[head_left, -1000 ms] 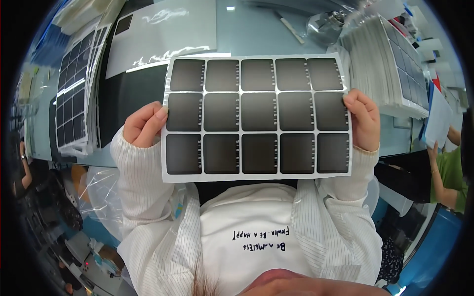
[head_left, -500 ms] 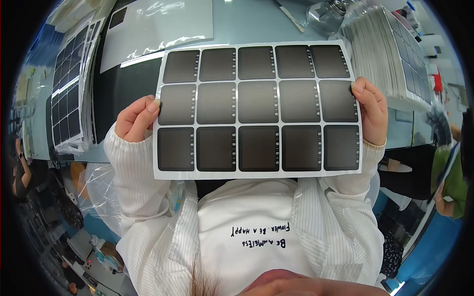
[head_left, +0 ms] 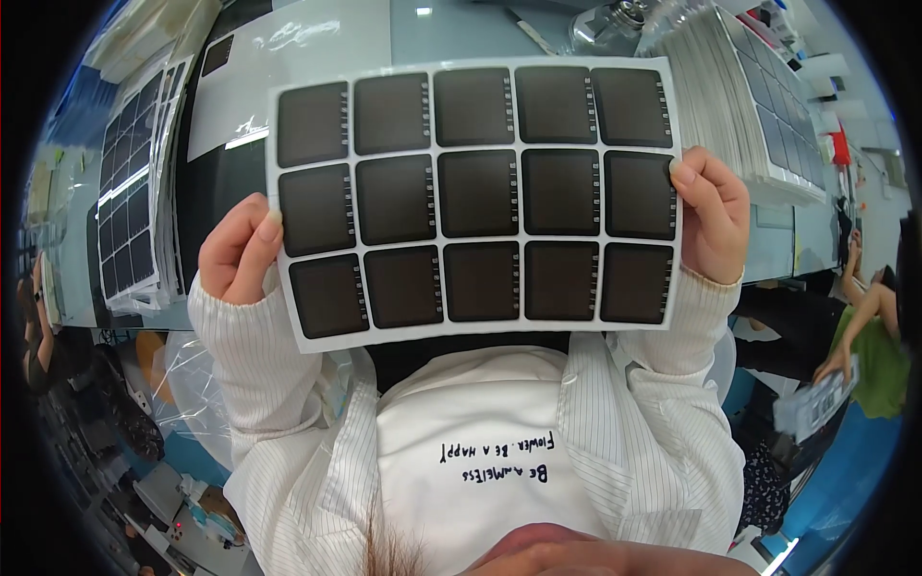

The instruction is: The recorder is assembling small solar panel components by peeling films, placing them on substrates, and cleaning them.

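Note:
A white sheet of dark rounded-square labels (head_left: 477, 192), in three rows, is stretched out in front of my chest, above the table's near edge. Its left edge is pinched between the thumb and fingers of my left hand (head_left: 240, 252). On the opposite edge, near the middle row, my right hand (head_left: 713, 216) grips it the same way. The sheet tilts a little, its lower left corner hanging lowest. Each label carries a strip of small pale marks along its right side. Behind the sheet, part of the table is hidden.
A thick stack of similar sheets (head_left: 715, 110) stands at the right, and a smaller pile (head_left: 130, 192) at the left. Behind lie a pale glossy sheet (head_left: 307, 58), a slim pen-like tool (head_left: 531, 31) and a clear glass jar (head_left: 603, 29). A person in green (head_left: 879, 350) is at the far right.
Both hands have shifted the sheet left and slightly up at the top, tilting it. Its labels look darker, with less glare. The person in green now holds a pale packet.

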The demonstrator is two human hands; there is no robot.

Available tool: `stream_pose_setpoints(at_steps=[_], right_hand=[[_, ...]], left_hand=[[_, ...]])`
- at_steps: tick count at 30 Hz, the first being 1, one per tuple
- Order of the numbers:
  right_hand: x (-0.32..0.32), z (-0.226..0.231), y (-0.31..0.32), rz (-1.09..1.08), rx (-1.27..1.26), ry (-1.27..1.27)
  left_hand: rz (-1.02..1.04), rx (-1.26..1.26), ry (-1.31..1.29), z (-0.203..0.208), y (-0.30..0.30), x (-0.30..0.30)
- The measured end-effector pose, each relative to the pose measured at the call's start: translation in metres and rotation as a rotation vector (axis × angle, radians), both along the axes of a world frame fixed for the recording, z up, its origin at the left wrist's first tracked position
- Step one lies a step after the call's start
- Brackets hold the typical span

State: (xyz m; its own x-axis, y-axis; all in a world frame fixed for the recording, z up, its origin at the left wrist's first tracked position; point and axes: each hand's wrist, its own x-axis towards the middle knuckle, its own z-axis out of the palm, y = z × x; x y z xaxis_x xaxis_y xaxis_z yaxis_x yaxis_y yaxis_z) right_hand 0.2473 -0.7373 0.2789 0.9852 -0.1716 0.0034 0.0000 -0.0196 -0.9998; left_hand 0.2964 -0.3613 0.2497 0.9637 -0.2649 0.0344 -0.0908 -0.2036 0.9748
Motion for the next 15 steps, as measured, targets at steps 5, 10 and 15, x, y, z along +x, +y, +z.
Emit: stream_pose_setpoints(at_steps=[5,10,15], right_hand=[[-0.003,0.006,0.004,-0.040,-0.262,-0.241],[-0.005,0.002,-0.002,-0.054,-0.354,-0.366],[-0.007,0.010,-0.005,-0.101,-0.351,-0.419]], left_hand=[[0.096,0.219,-0.373,0.016,-0.005,-0.005],[0.149,0.181,-0.504,0.019,-0.006,-0.007],[0.153,0.175,-0.579,0.027,-0.014,-0.005]])
